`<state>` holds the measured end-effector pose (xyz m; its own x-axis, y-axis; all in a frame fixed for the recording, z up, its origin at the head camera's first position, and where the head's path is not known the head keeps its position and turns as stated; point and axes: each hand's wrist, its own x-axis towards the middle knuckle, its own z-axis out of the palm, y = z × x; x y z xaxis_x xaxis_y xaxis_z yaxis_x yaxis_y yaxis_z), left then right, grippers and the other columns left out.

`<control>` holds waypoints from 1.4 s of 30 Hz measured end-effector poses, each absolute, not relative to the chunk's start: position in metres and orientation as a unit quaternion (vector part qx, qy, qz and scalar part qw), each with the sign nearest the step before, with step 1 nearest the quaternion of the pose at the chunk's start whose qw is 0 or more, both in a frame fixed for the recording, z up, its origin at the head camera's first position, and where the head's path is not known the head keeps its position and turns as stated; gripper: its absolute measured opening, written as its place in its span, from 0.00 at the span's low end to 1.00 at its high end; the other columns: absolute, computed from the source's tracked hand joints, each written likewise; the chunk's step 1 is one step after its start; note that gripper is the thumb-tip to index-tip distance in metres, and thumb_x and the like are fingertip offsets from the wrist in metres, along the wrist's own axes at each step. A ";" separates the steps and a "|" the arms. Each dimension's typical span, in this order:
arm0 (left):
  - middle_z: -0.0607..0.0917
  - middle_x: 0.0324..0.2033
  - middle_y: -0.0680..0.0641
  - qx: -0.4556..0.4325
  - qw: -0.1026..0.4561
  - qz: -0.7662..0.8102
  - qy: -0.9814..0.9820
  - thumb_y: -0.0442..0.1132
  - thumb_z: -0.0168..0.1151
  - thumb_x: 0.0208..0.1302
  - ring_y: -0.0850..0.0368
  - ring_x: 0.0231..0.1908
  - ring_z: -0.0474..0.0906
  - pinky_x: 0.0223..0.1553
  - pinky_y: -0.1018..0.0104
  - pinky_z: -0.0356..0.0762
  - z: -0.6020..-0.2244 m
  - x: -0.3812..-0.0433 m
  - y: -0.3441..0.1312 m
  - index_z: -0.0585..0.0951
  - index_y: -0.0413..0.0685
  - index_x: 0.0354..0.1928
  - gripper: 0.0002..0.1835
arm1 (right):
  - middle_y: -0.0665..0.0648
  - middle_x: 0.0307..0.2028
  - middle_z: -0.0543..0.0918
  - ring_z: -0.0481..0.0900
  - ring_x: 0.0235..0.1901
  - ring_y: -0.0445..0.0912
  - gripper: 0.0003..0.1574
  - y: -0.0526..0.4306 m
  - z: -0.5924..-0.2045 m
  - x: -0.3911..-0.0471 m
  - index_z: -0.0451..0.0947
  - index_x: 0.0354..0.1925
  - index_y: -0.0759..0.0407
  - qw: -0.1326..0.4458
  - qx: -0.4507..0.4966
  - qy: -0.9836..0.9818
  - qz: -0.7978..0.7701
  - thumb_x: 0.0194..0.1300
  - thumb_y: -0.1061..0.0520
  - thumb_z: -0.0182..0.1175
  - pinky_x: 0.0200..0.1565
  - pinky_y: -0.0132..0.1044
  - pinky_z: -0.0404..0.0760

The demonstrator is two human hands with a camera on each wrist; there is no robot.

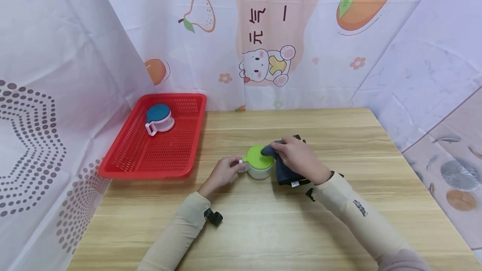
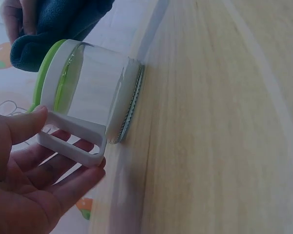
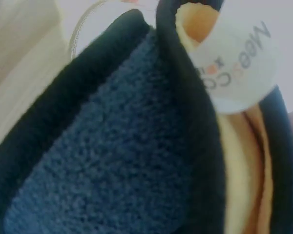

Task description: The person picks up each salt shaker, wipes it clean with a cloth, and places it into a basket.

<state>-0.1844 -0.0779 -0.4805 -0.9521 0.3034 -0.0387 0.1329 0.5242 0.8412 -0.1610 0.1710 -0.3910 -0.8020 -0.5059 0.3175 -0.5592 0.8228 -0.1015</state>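
Note:
A clear glass jar (image 2: pixel 95 85) with a green lid (image 1: pixel 260 157) and a white handle (image 2: pixel 73 141) stands upright on the wooden table. My left hand (image 1: pixel 225 174) holds that handle, thumb on top and fingers beneath it. In my right hand (image 1: pixel 299 158) is a dark blue cloth (image 1: pixel 285 172), bunched at the fingers, with one corner lying on the right part of the lid. The cloth (image 3: pixel 107 141) fills most of the right wrist view, its paler inner side and a tag showing. There the right hand is mostly hidden.
A red plastic basket (image 1: pixel 193 145) sits at the table's left back. Inside it lies a similar jar with a blue lid (image 1: pixel 158 113) and a pale handle. Printed curtains (image 1: pixel 211 53) hang behind and beside the wooden table (image 1: pixel 339 137).

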 end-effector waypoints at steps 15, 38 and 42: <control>0.83 0.33 0.47 0.118 0.102 0.489 0.858 0.41 0.62 0.66 0.59 0.33 0.75 0.35 0.69 0.75 -0.477 -0.186 -0.079 0.84 0.44 0.41 0.08 | 0.58 0.34 0.82 0.80 0.36 0.49 0.13 0.148 -0.397 -0.157 0.85 0.42 0.50 0.157 0.377 -0.909 -0.077 0.61 0.64 0.62 0.37 0.39 0.82; 0.81 0.29 0.48 0.163 0.116 0.480 0.854 0.37 0.61 0.66 0.61 0.30 0.72 0.33 0.69 0.72 -0.476 -0.192 -0.081 0.82 0.44 0.37 0.04 | 0.53 0.34 0.82 0.77 0.32 0.46 0.10 0.116 -0.382 -0.176 0.87 0.42 0.47 0.089 0.391 -0.904 -0.150 0.66 0.59 0.61 0.35 0.37 0.80; 0.79 0.26 0.46 0.175 0.117 0.478 0.853 0.36 0.61 0.66 0.61 0.29 0.70 0.32 0.70 0.70 -0.475 -0.193 -0.080 0.81 0.43 0.34 0.04 | 0.53 0.31 0.82 0.76 0.30 0.46 0.10 0.112 -0.381 -0.180 0.87 0.39 0.46 0.089 0.388 -0.905 -0.150 0.66 0.60 0.60 0.31 0.36 0.78</control>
